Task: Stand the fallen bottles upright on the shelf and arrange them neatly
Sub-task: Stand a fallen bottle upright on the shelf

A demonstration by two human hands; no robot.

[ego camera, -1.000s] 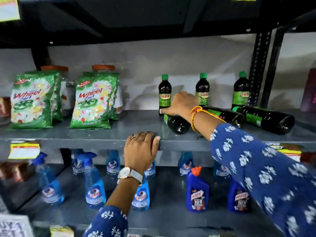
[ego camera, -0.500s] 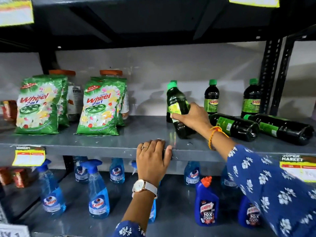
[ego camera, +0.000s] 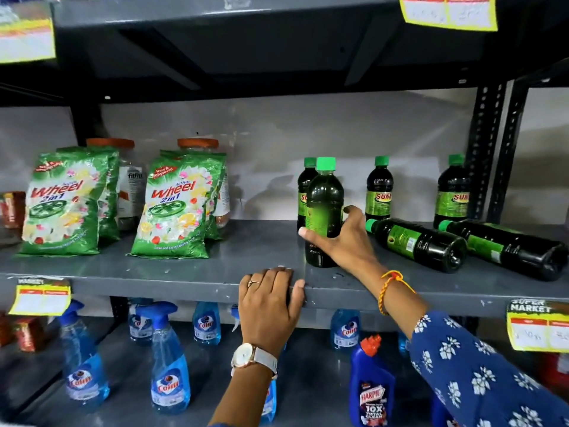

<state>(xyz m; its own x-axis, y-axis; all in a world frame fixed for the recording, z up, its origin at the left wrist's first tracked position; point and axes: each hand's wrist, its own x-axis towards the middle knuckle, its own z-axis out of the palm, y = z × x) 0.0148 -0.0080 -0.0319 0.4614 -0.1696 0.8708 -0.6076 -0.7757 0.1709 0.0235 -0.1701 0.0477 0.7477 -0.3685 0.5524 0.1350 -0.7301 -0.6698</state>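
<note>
The grey metal shelf (ego camera: pixel 184 272) carries the work: detergent bags (ego camera: pixel 172 208) stand at its left, dark bottles with green caps at its right. Three of those bottles stand along the back wall, and two fallen bottles (ego camera: pixel 425 245) lie on their sides at the right, caps pointing left, close beside each other and just right of the working hand.

The right hand (ego camera: pixel 341 241) is wrapped around the lower body of a held bottle (ego camera: pixel 324 198), which stands upright near the front of the shelf, directly ahead of one back-row bottle (ego camera: pixel 304 192). Whether its base is fully seated cannot be told for sure — it looks down or nearly so. The left hand (ego camera: pixel 271 306) grips nothing but the front edge of the shelf, fingers curled over the lip as a brace.

To finish this step well, I would press the base flat before letting go, turn the label to face outward like its neighbours, and line the bottle up squarely in front of the one behind. The release should be slow — a low grip leaves the top free to tip.
</note>
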